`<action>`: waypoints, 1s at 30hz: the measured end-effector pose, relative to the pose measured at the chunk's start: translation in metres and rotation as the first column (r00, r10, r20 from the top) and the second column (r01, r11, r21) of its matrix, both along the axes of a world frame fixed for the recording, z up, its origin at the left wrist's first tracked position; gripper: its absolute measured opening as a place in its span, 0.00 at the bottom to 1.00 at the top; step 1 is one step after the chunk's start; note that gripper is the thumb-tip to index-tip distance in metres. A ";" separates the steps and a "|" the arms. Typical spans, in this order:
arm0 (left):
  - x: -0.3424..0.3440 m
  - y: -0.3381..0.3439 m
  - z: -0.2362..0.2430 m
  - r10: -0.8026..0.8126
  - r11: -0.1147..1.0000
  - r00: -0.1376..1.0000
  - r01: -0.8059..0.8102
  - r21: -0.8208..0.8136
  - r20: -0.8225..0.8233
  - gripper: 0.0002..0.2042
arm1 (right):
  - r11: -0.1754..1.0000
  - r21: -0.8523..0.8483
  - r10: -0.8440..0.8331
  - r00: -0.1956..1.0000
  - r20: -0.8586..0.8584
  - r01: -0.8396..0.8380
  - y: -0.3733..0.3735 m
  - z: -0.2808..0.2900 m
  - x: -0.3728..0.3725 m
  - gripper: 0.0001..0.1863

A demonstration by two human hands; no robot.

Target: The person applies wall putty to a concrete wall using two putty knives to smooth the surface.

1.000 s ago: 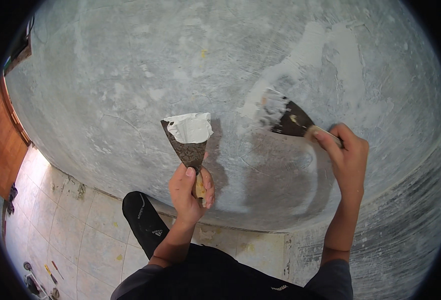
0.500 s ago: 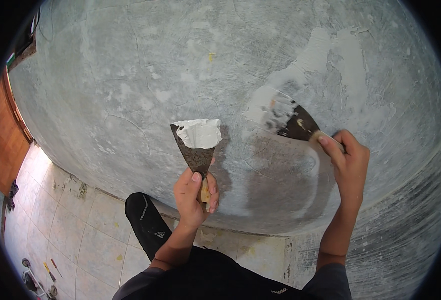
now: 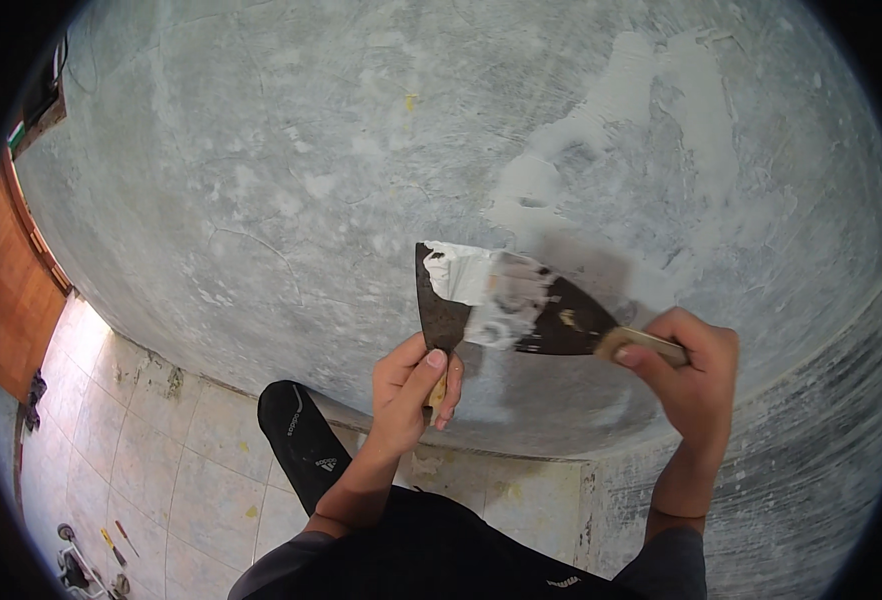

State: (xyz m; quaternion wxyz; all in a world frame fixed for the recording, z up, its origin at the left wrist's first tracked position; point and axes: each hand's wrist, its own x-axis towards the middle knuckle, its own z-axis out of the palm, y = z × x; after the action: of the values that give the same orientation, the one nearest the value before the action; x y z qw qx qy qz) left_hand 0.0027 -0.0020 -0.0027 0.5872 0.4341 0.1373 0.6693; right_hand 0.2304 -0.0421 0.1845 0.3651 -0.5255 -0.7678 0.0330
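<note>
My left hand point(image 3: 414, 390) grips the wooden handle of a putty knife point(image 3: 445, 325), its dark blade pointing up and carrying a mound of white putty point(image 3: 464, 270). In my right hand point(image 3: 696, 375) is a second, wider putty knife point(image 3: 573, 325), held by its handle with the blade turned left. That blade is smeared with putty, and its edge overlaps the right side of the left blade and its mound. Behind both tools stands the grey wall point(image 3: 291, 170), with pale patches of fresh putty point(image 3: 616, 95) at the upper right.
A tiled floor point(image 3: 191, 460) runs along the wall's foot at the lower left. Screwdriver-like tools point(image 3: 114, 545) and a wheeled metal frame point(image 3: 76, 570) lie there. An orange-brown wooden door point(image 3: 16, 280) is at far left. My black-clad leg point(image 3: 301, 440) is close to the wall.
The right putty knife has come off the wall, down and left, onto the other blade. My left hand has shifted right with its putty knife, towards it.
</note>
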 end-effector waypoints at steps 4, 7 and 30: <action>-0.001 -0.005 0.005 -0.011 1.000 1.000 0.011 -0.009 -0.024 0.21 | 0.999 -0.013 -0.036 0.999 0.037 0.036 0.009 -0.002 -0.012 0.19; -0.003 -0.002 0.003 0.009 1.000 1.000 -0.009 -0.003 -0.023 0.21 | 0.997 0.008 -0.073 0.996 0.042 0.073 0.006 0.004 0.005 0.18; 0.004 0.005 0.005 0.103 0.994 0.981 -0.096 -0.049 0.163 0.21 | 0.933 0.352 -0.066 0.997 -0.039 0.076 0.032 0.011 0.008 0.15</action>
State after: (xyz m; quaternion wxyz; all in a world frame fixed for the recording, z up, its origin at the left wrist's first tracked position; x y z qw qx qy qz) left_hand 0.0067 0.0030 0.0020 0.5711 0.3574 0.1235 0.7286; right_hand 0.2380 -0.0098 0.1957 0.4649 -0.4781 -0.7368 -0.1116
